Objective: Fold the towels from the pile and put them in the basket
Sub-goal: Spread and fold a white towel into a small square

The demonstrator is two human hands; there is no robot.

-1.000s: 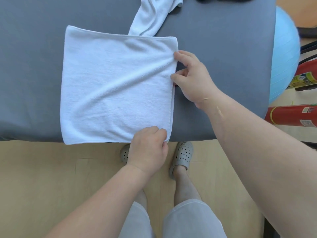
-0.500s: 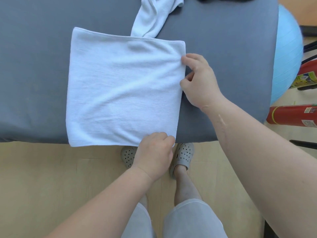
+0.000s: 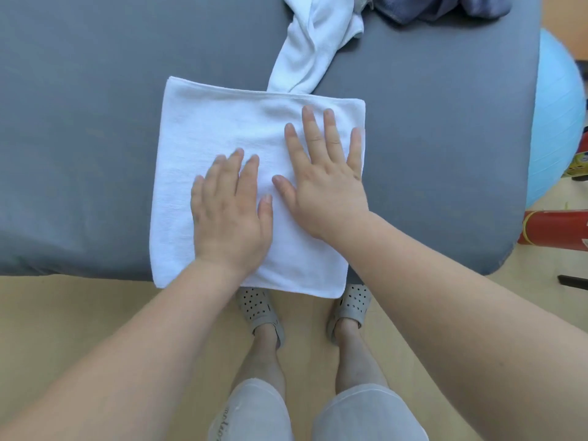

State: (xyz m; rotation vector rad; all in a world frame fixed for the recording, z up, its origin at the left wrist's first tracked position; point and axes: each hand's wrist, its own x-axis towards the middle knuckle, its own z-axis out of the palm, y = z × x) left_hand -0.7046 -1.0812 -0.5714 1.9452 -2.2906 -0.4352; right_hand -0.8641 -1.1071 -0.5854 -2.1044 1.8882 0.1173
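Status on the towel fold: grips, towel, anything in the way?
Left grip and right grip: open hands flat on folded white towel. Towel on grey table, near edge overhanging. Crumpled white towel meets its far edge.

— What's off at three o'clock?
— A pale blue ball [image 3: 560, 122] beside the grey padded table [image 3: 95, 154], a red cylinder [image 3: 553, 232] just below it.
— And at six?
— Grey perforated clogs [image 3: 259, 310] on pale wood floor [image 3: 79, 313].

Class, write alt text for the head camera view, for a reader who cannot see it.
Left hand and right hand press flat on a folded white towel at the near edge of a grey table. Beyond it lie a crumpled white towel and dark cloth.
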